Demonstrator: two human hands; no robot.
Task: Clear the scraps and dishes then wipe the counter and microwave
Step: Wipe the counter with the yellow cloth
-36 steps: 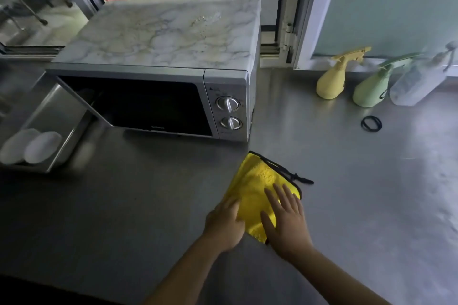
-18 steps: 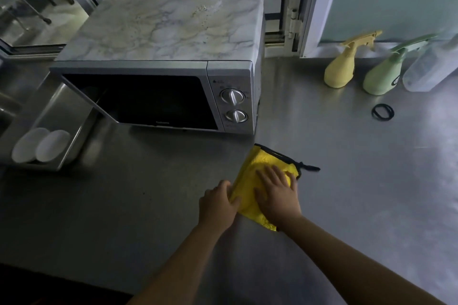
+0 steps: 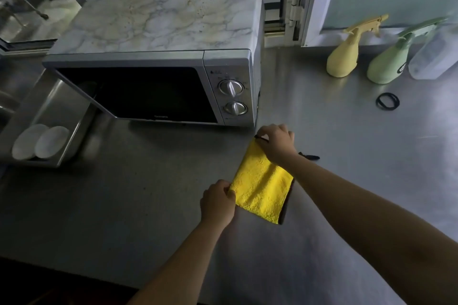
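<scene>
A yellow cloth point(image 3: 262, 184) with a dark edge lies folded on the steel counter point(image 3: 148, 205), just in front of the microwave's right corner. My left hand point(image 3: 218, 202) pinches its near left corner. My right hand point(image 3: 277, 142) pinches the far corner beside the cloth's black loop. The silver microwave point(image 3: 230, 86) has a marble-patterned top point(image 3: 161, 15) with brown specks near the back right. Its door is shut.
A steel sink point(image 3: 47, 111) at the left holds two white dishes point(image 3: 41, 141). At the back right stand a yellow spray bottle point(image 3: 344, 57), a green one point(image 3: 389, 64) and a clear bottle point(image 3: 433, 57). A black band point(image 3: 387, 101) lies near them.
My right hand has left the cloth's top, where it lay flat, and now pinches the far corner. The cloth lies spread longer between both hands.
</scene>
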